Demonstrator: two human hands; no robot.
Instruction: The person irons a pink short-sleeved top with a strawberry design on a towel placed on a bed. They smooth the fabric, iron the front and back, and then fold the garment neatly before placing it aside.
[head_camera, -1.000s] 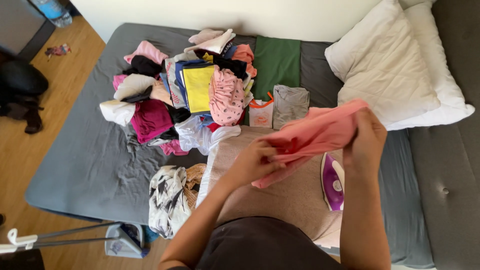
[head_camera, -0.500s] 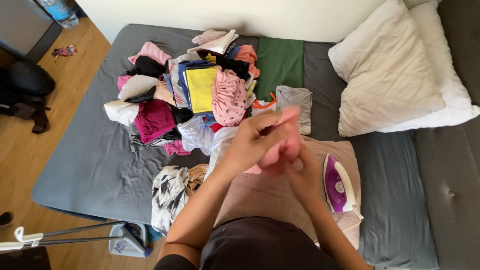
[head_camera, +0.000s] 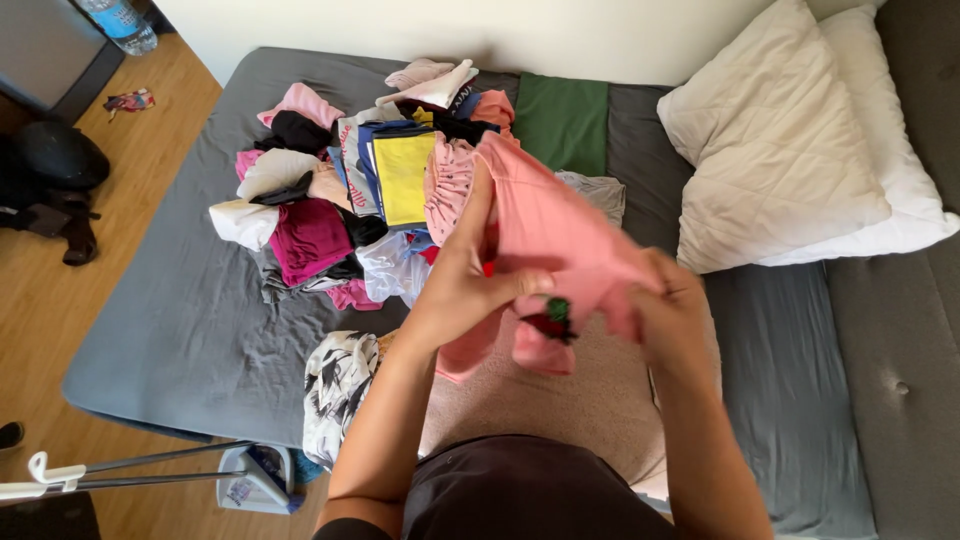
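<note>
Over the bed, in front of my chest: I hold a pink garment (head_camera: 545, 225) up in both hands, well above the beige pad (head_camera: 580, 400) spread on the mattress.
Left hand (head_camera: 462, 285): closed on the garment's left side, thumb pressed across the front, fingers hidden behind the cloth.
Right hand (head_camera: 668, 305): gripping the lower right edge, fingers curled into the fabric.
Garment detail: a small red and green motif (head_camera: 550, 320) shows between my hands; the lower part hangs bunched and folded over itself.
Just behind: a heap of mixed clothes (head_camera: 350, 190) lies on the grey sheet (head_camera: 170, 320), with a yellow piece (head_camera: 405, 175) on top and a folded green cloth (head_camera: 562, 122) beside it.
Right side: two white pillows (head_camera: 790, 150) lean near the wall.
Lower left: a black-and-white patterned garment (head_camera: 335, 385) lies at the bed's edge, above a white stand (head_camera: 60, 472) on the wooden floor (head_camera: 60, 330).
Risk, as I judge it: the bunched lower hem could slip from my right fingers and drop onto the pad in a crumple, since the hold there looks shallow.
Second risk: the hanging cloth could brush the heap and drag a loose piece off it.
</note>
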